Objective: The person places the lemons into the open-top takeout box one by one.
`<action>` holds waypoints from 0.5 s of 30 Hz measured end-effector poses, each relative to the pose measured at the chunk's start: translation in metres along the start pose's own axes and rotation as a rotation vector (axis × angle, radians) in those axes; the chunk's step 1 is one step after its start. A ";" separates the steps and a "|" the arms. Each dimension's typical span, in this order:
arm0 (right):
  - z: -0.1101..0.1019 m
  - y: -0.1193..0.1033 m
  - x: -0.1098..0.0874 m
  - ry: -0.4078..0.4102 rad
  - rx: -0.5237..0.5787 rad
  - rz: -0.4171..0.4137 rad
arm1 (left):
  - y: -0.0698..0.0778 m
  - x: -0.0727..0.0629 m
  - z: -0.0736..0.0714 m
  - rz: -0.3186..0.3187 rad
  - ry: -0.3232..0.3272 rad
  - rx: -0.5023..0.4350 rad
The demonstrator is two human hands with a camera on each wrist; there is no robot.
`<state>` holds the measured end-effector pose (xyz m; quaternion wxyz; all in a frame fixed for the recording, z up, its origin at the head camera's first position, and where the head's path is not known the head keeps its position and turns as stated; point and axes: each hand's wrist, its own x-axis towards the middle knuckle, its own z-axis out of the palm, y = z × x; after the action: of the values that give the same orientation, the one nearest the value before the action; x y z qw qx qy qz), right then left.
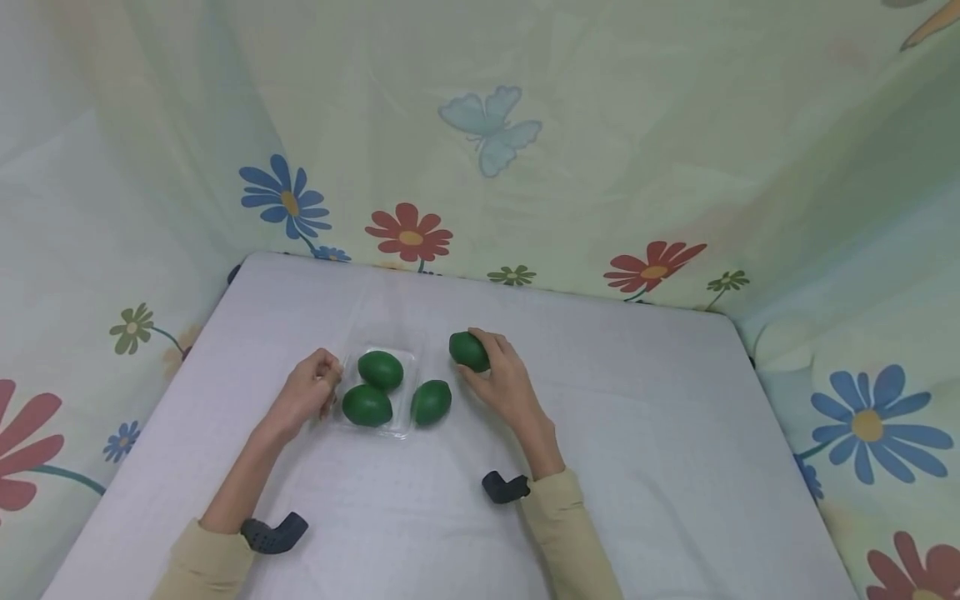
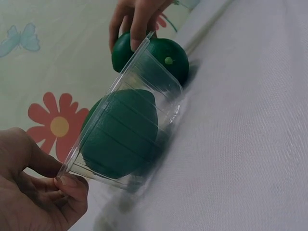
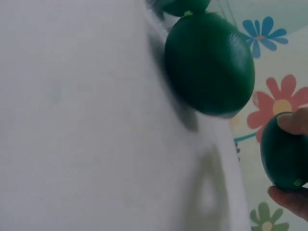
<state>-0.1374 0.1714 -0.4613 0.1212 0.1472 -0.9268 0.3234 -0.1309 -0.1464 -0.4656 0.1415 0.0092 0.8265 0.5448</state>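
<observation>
My left hand (image 1: 306, 387) pinches the left rim of a clear plastic tray (image 1: 407, 371) between thumb and fingers, as the left wrist view shows close up. Two dark green limes (image 1: 380, 370) lie side by side in that tray. A loose lime (image 1: 432, 402) is on the table just past the tray's right edge; it looms large in the right wrist view. Farther right and a little back, my right hand (image 1: 506, 379) grips another lime (image 1: 467, 350) from its right side. Thumb and fingertips press that lime (image 3: 284, 156) from opposite sides, and its stem end shows in the right wrist view.
A white cloth covers the table (image 1: 637, 417). Behind it and at both sides hangs a pale curtain (image 1: 585, 192) printed with flowers and a butterfly. Dark wrist devices (image 1: 276, 533) sit at both sleeve cuffs.
</observation>
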 end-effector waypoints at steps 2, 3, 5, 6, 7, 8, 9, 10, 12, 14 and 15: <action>-0.001 -0.007 0.003 -0.005 0.017 -0.014 | -0.001 0.000 0.000 -0.003 0.002 -0.002; -0.001 -0.011 0.006 -0.006 0.021 -0.025 | -0.001 0.001 0.000 -0.004 0.004 -0.005; -0.001 -0.018 0.010 -0.014 0.027 -0.040 | -0.001 0.001 0.000 -0.002 0.006 -0.007; -0.001 -0.021 0.012 -0.021 0.030 -0.047 | 0.000 0.001 0.000 0.000 0.008 -0.006; -0.001 -0.024 0.014 -0.030 0.031 -0.052 | 0.000 0.001 0.000 0.001 0.008 -0.007; -0.001 -0.028 0.016 -0.043 0.029 -0.055 | 0.001 0.001 0.000 0.000 0.009 -0.008; 0.000 -0.031 0.018 -0.058 0.028 -0.058 | 0.002 0.001 0.000 0.000 0.008 -0.008; 0.001 -0.034 0.020 -0.076 0.031 -0.059 | 0.002 0.001 0.000 -0.002 0.007 -0.007; 0.004 -0.039 0.023 -0.109 0.026 -0.069 | 0.002 0.001 0.000 -0.008 0.006 -0.004; 0.007 -0.044 0.026 -0.139 0.020 -0.083 | 0.002 0.001 0.000 -0.013 0.005 0.000; 0.009 -0.046 0.028 -0.149 0.016 -0.089 | 0.002 0.002 0.000 -0.011 0.005 0.003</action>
<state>-0.1480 0.1264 -0.4334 0.0647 0.2129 -0.9233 0.3132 -0.1328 -0.1456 -0.4640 0.1425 0.0034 0.8278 0.5427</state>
